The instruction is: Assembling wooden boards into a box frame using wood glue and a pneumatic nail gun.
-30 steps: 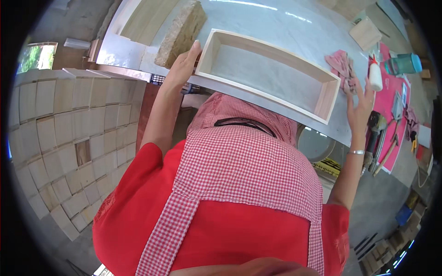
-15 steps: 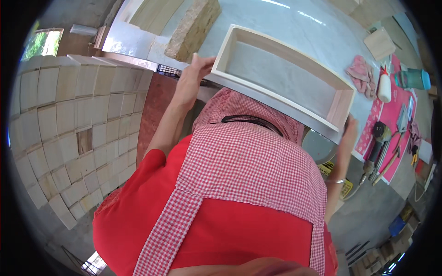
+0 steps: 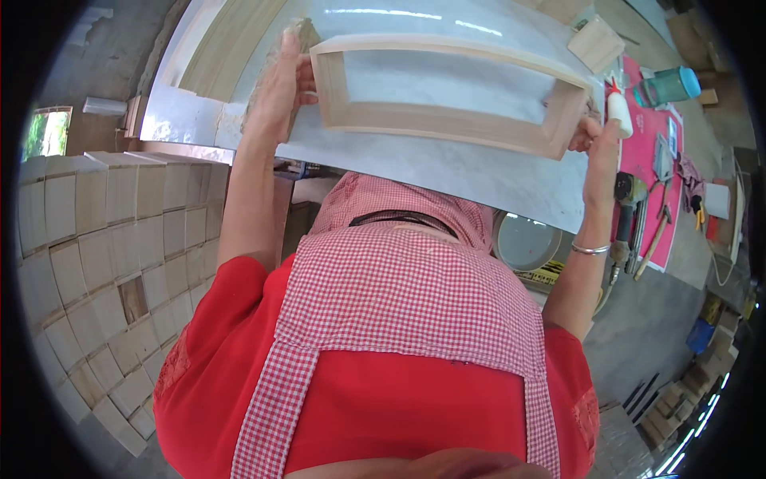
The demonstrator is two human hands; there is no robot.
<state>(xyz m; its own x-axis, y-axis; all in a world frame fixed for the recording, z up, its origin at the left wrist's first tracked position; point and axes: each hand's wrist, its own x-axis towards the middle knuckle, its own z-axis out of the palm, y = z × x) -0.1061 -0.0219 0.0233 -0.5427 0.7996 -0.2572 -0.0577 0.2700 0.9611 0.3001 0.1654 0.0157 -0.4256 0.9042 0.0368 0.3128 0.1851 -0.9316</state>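
Note:
A pale wooden rectangular frame (image 3: 431, 132), open through its middle, is held between my two hands, tilted up over the light-coloured table (image 3: 383, 164). My left hand (image 3: 283, 84) grips its left end, thumb pointing up and fingers pressed to the outer face. At the lower right corner, the fingers of my right hand (image 3: 594, 148) hold the other short end. Just beyond that hand stands a white squeeze bottle (image 3: 618, 113) with a red tip. Behind my left hand, a rough brown block (image 3: 303, 30) is partly covered.
Stacked wooden boxes (image 3: 104, 247) rise at the left. Pale boards (image 3: 227, 48) lie at the far left of the table. To the right are a teal jar (image 3: 669, 86), a pink mat (image 3: 650, 132) with tools, and a hammer (image 3: 654, 239). Under the table edge sits a round basin (image 3: 525, 239).
Both hands have lifted the wooden frame from the table's front edge, moving it away from me and left, and tipped it up. The camera view has shifted too.

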